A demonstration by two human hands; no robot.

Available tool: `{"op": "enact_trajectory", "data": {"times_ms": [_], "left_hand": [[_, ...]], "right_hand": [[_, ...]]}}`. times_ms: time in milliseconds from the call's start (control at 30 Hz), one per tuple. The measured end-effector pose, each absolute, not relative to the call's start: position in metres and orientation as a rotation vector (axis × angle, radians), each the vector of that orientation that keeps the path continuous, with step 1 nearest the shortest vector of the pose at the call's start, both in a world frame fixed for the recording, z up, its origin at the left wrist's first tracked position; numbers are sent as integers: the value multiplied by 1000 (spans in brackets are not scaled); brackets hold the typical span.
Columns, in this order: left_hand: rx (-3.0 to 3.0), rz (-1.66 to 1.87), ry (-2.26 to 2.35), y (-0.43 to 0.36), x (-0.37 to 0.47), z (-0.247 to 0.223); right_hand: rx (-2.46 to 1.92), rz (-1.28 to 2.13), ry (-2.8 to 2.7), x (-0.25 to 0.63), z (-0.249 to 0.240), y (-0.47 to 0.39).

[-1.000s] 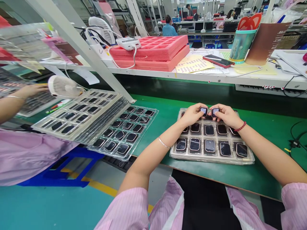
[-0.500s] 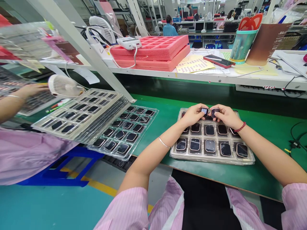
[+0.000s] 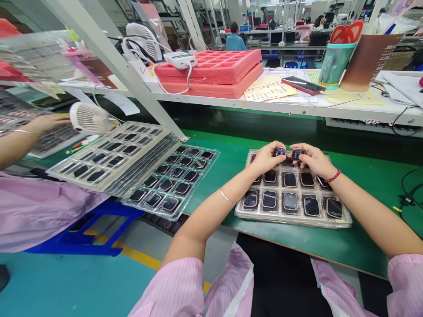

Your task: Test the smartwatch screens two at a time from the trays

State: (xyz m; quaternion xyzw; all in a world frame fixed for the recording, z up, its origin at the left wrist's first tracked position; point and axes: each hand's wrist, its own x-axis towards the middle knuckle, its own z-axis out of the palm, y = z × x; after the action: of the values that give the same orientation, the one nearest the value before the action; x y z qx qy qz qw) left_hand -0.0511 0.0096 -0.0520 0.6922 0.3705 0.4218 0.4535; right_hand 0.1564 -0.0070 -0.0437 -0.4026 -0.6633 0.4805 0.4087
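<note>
Between the fingers of my left hand (image 3: 268, 157) is a smartwatch body (image 3: 279, 151) without a strap. My right hand (image 3: 312, 159) pinches a second smartwatch body (image 3: 298, 154), its dark screen tilted towards me. The two watches are side by side, a small gap apart, above the back row of a clear plastic tray (image 3: 292, 220). Several more square watch bodies, such as one in the front row (image 3: 290, 201), lie face up in the tray's pockets. My hands and wrists hide parts of the back rows.
Left of me, a stack of plastic trays (image 3: 112, 163) leans beside another filled watch tray (image 3: 172, 180). A co-worker's arm (image 3: 23, 141) reaches in at far left near a small white fan (image 3: 90, 118). Pink foam trays (image 3: 211, 72) and a phone (image 3: 303, 85) lie on the shelf.
The watch in my left hand has turned: its bright, code-like patterned screen now looks dark. The right watch has tilted, showing more of its face. Both hands stay above the tray.
</note>
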Motion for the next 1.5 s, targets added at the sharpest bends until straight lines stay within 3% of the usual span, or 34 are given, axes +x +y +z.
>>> {"op": "enact_trajectory", "data": {"times_ms": [1500], "left_hand": [[1595, 1053, 855, 9, -49, -50]], "right_hand": [[-992, 1263, -1697, 158, -41, -6]]}}
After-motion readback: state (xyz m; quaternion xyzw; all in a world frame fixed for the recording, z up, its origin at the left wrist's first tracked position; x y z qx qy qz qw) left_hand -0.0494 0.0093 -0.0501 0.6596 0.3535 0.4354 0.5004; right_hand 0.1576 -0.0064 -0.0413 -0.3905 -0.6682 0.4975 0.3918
